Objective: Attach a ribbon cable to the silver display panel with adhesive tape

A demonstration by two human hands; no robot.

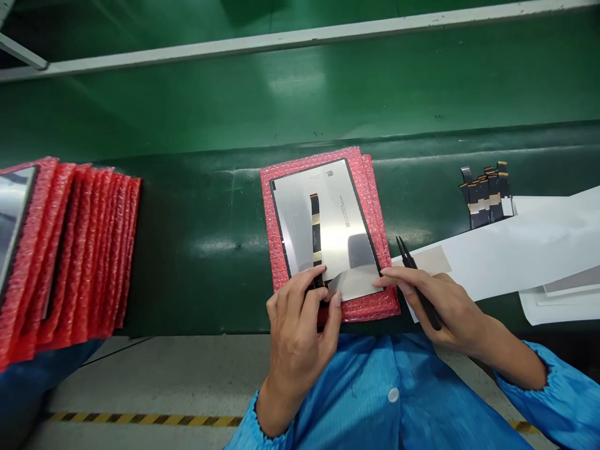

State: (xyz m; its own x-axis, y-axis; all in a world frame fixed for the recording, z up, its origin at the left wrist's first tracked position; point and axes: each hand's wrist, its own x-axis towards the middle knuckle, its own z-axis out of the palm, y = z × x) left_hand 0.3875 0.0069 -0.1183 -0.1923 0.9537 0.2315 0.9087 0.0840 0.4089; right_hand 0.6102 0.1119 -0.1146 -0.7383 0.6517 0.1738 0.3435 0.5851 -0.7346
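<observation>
A display panel [337,219] lies with its silvery back up on pink bubble-wrap sleeves [372,212]. A dark flex cable [315,225] with gold-coloured patches runs up over the panel. My left hand [300,319] is at the panel's near edge, fingers bent over the cable's lower end, which they partly hide; the thumb rests beside it. Black tweezers [429,309] lie across my right hand [452,309], tips pointing up and away from the panel. The index fingertip of that hand touches the panel's near right corner, by a pale film-like area.
Red bubble-wrap sleeves [89,250] stand in a row at the left, a panel [14,212] showing in front. To the right are several loose flex cables [487,194] and white sheets [515,250]. A pale rail [281,44] crosses behind the green table [201,237].
</observation>
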